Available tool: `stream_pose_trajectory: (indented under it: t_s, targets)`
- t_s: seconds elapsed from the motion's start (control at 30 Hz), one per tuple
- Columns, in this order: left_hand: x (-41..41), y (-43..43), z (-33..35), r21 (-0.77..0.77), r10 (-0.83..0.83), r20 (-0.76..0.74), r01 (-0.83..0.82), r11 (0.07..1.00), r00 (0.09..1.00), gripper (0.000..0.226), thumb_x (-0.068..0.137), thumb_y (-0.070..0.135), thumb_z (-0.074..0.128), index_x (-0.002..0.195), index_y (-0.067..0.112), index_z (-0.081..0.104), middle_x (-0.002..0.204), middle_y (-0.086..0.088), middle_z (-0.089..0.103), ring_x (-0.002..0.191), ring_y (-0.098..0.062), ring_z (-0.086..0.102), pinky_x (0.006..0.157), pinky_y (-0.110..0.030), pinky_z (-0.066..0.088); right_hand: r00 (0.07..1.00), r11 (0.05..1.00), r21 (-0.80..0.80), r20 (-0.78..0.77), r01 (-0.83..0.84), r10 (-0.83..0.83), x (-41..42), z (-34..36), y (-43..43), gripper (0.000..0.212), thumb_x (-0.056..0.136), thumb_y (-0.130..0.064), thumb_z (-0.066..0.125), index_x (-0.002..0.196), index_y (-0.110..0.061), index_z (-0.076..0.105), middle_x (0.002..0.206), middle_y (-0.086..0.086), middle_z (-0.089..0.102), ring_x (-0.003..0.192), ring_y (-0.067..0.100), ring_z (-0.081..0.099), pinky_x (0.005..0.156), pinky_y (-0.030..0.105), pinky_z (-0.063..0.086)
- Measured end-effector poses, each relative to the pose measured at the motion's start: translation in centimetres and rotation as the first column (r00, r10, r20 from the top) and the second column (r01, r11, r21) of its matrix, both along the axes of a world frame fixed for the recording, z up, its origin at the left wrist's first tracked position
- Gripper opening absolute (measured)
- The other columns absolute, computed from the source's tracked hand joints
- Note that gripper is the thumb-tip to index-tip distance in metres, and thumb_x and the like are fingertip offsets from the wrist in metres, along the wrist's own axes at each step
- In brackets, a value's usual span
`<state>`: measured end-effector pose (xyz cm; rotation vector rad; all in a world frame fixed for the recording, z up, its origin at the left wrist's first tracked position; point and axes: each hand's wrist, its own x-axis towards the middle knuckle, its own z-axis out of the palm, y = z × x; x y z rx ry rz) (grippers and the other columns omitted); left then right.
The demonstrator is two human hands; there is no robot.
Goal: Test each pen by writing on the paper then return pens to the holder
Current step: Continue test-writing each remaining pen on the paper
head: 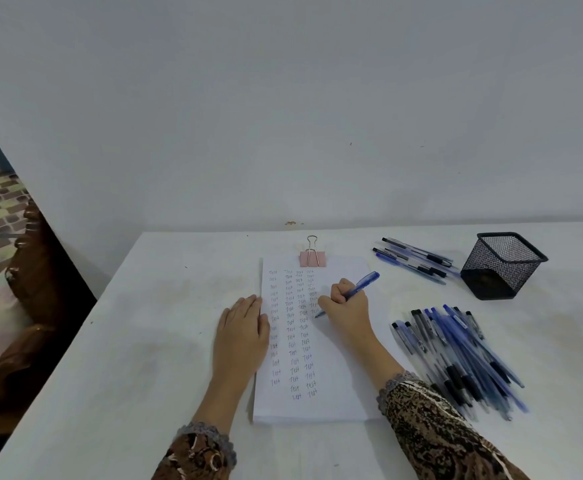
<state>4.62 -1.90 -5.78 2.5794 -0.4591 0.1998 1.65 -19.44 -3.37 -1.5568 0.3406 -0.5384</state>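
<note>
Pen (359, 289) looks light, stiff, kinda slick; right hand (347, 306) fingers pinch it low near the tip, left hand (243, 332) flat, pinning paper (335, 393).

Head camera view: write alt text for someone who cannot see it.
A person's right hand writes with a blue pen on clipped paper that the left hand steadies. Loose pens and a black mesh holder sit to its right.

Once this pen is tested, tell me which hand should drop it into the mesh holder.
Right hand. It grips the blue pen, and the mesh holder stands on its side of the paper. The left hand lies flat on the paper's left edge.
</note>
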Motion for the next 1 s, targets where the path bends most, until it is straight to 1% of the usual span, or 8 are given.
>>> stream_pose_trajectory:
  t_s: [0.2,0.37,0.47,0.57,0.8,0.87,0.93,1.0]
  targets:
    - [-0.1,0.0,0.1,0.004,-0.001,-0.008,0.001,1.0,1.0,0.044,0.099,0.026,0.032,0.141,0.015,0.036,0.148,0.002,0.036,0.139,-0.012,0.026,0.117,-0.031,0.015,0.999,0.999,-0.002,0.01,0.041,-0.041,0.0,0.0,-0.1,0.055,0.069,0.02,0.049,0.051,-0.022,0.019,0.055,-0.006,0.021,0.051,0.005,0.023,0.06,0.02,0.022]
    - [-0.1,0.0,0.1,0.005,-0.003,-0.008,0.003,1.0,1.0,0.044,0.099,0.025,0.032,0.141,0.014,0.036,0.148,0.002,0.036,0.139,-0.012,0.026,0.118,-0.03,0.012,1.0,1.0,0.0,-0.003,0.03,-0.03,0.2,-0.3,-0.2,0.058,0.068,0.019,0.05,0.047,-0.026,0.02,0.053,-0.009,0.022,0.052,0.006,0.021,0.059,0.022,0.021]
    - [0.0,0.0,0.0,0.0,-0.003,-0.009,0.003,1.0,1.0,0.044,0.098,0.025,0.033,0.141,0.014,0.037,0.148,0.002,0.036,0.139,-0.012,0.026,0.118,-0.031,0.013,0.998,0.998,0.017,0.017,0.054,-0.054,0.1,-0.4,-0.2,0.058,0.07,0.02,0.049,0.048,-0.026,0.021,0.054,-0.01,0.023,0.054,0.007,0.022,0.06,0.02,0.022]
    - [0.0,0.0,0.0,-0.007,-0.002,-0.01,0.002,1.0,1.0,0.044,0.098,0.025,0.033,0.141,0.014,0.037,0.147,0.002,0.037,0.139,-0.012,0.027,0.118,-0.031,0.013,0.999,0.999,-0.018,0.002,0.038,-0.038,0.0,0.0,-0.2,0.052,0.07,0.02,0.048,0.052,-0.019,0.02,0.059,-0.005,0.022,0.049,0.004,0.024,0.056,0.016,0.021]
    - [-0.1,0.0,-0.1,-0.015,-0.005,-0.009,0.004,1.0,1.0,0.044,0.098,0.024,0.034,0.141,0.013,0.037,0.148,0.001,0.036,0.139,-0.013,0.026,0.118,-0.031,0.013,0.998,0.998,-0.036,0.019,0.06,-0.059,-0.1,-0.2,-0.1,0.052,0.071,0.02,0.049,0.052,-0.019,0.02,0.061,-0.004,0.022,0.049,0.003,0.024,0.051,0.011,0.023]
    - [-0.1,0.0,0.0,-0.017,-0.004,-0.007,0.004,1.0,1.0,0.044,0.098,0.024,0.034,0.141,0.013,0.038,0.148,0.001,0.037,0.139,-0.013,0.026,0.118,-0.031,0.013,0.998,0.997,0.056,0.021,0.052,-0.053,0.0,-0.2,-0.2,0.053,0.073,0.021,0.046,0.051,-0.02,0.022,0.058,-0.005,0.023,0.047,0.003,0.022,0.049,0.012,0.022]
    - [-0.1,0.0,0.0,-0.016,-0.001,-0.003,0.001,1.0,1.0,0.044,0.098,0.025,0.034,0.141,0.014,0.037,0.148,0.001,0.036,0.139,-0.012,0.026,0.118,-0.031,0.013,0.998,0.962,0.274,0.047,0.021,-0.035,-0.1,-0.1,-0.6,0.055,0.08,0.019,0.046,0.05,-0.024,0.027,0.049,-0.008,0.026,0.04,0.003,0.02,0.041,0.015,0.021]
    - [-0.1,-0.1,0.0,-0.017,0.001,0.003,-0.001,1.0,1.0,0.044,0.098,0.025,0.034,0.141,0.014,0.038,0.148,0.002,0.036,0.139,-0.012,0.026,0.118,-0.03,0.013,0.997,0.903,0.43,0.074,-0.005,-0.029,-0.2,0.4,-1.1,0.039,0.094,-0.002,0.049,0.062,-0.021,0.035,0.041,-0.008,0.034,0.033,0.005,0.026,0.034,0.014,0.021]
